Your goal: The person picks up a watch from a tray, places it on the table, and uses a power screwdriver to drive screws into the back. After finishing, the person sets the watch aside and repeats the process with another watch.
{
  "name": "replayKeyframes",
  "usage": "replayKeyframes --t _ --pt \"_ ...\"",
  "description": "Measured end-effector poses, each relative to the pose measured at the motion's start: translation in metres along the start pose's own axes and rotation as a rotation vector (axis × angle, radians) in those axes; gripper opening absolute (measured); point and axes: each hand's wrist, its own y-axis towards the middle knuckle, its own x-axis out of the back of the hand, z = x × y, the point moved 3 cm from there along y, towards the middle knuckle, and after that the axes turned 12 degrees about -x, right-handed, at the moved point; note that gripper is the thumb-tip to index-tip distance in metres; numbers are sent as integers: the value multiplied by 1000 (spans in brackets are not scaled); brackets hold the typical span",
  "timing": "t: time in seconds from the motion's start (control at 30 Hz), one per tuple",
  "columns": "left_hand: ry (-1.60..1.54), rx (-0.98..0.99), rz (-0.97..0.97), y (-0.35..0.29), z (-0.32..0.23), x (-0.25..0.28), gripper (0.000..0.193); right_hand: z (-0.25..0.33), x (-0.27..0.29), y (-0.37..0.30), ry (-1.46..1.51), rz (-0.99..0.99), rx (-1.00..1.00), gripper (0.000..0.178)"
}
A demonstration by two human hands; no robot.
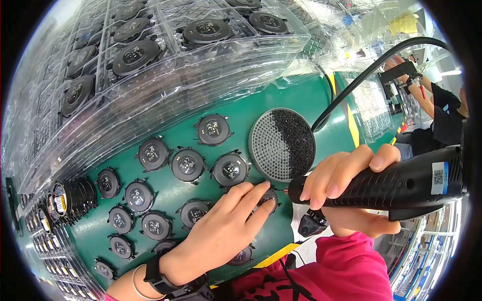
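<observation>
My right hand [344, 175] is wrapped round a thick black electric screwdriver [422, 181], which lies almost level with its tip pointing left. That tip meets the edge of a round black watch case [270, 196] on the green mat. Over the same case reach the fingers of my left hand [223, 231], gripping it by the fingertips; the thumb is hidden. Just beyond stands a round grey dimpled dish [268, 150], its right half covered with tiny black screws [297, 138]. Left of the dish, more watch cases [230, 169] lie back up on the mat.
Stacked clear plastic trays [150, 85] holding watch cases rise at the far left. A pile of dark round parts [75, 200] stands at the left. The screwdriver's black cable [361, 78] arches at the right. Farther right, another person's arm [419, 98] works near a black clamp.
</observation>
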Motion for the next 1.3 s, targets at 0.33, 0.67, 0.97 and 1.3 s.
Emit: replayKeyframes --t 0.33,0.67,0.97,1.3 --pt "14 -1 11 -1 -5 -6 43 -1 0 -5 -182 -203 60 77" --pt "41 -14 36 0 -2 1 41 -2 0 2 -54 -30 157 80" --pt "47 -8 16 -1 -2 1 39 -2 -5 0 -62 -98 94 76" --pt "51 -28 -5 1 -4 1 41 -3 -8 7 -245 19 134 70"
